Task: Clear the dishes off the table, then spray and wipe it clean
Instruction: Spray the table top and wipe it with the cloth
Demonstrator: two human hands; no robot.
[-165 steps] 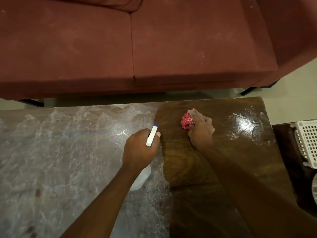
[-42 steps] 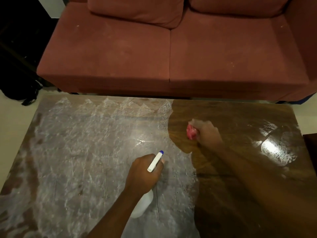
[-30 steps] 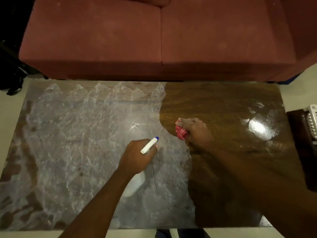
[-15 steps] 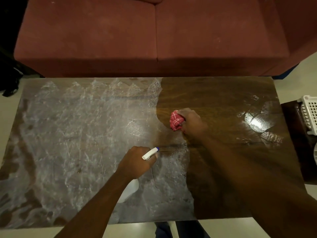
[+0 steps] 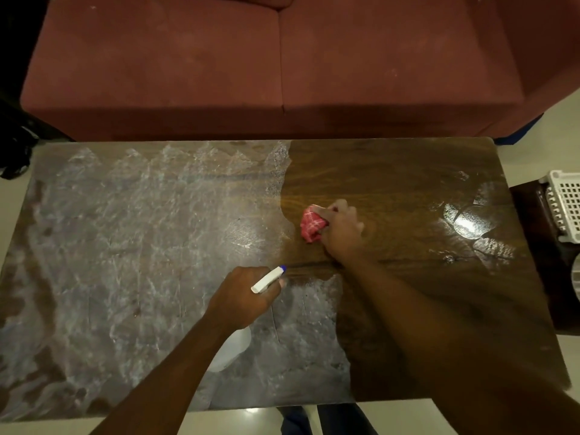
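The right hand (image 5: 340, 229) has its fingers (image 5: 329, 210) clenched round a crumpled red cloth (image 5: 310, 222). It presses the cloth on the desk (image 5: 408, 171) just inside the dark, wiped side of the line where the whitish spray film (image 5: 125, 246) begins.

That line is what the next stroke turns on. It runs away from the person just left of the cloth, then bends rightward on the near side and passes under the right forearm. So the unwiped film lies to the left of these fingers, and also on the person's side of them. To their right the wood looks wiped, apart from a shiny patch (image 5: 470, 221) with traces of film well off toward that end.

The left hand (image 5: 243, 293) hangs over the film and is nearer to it. Its fingers, though, are grasping a white spray bottle (image 5: 233, 350), with the blue-tipped nozzle aimed toward the cloth hand. Wiping therefore probably falls to the right hand, sweeping leftward across the body.

No dishes show on the desk. A white basket (image 5: 565, 205) sits beyond its right end.
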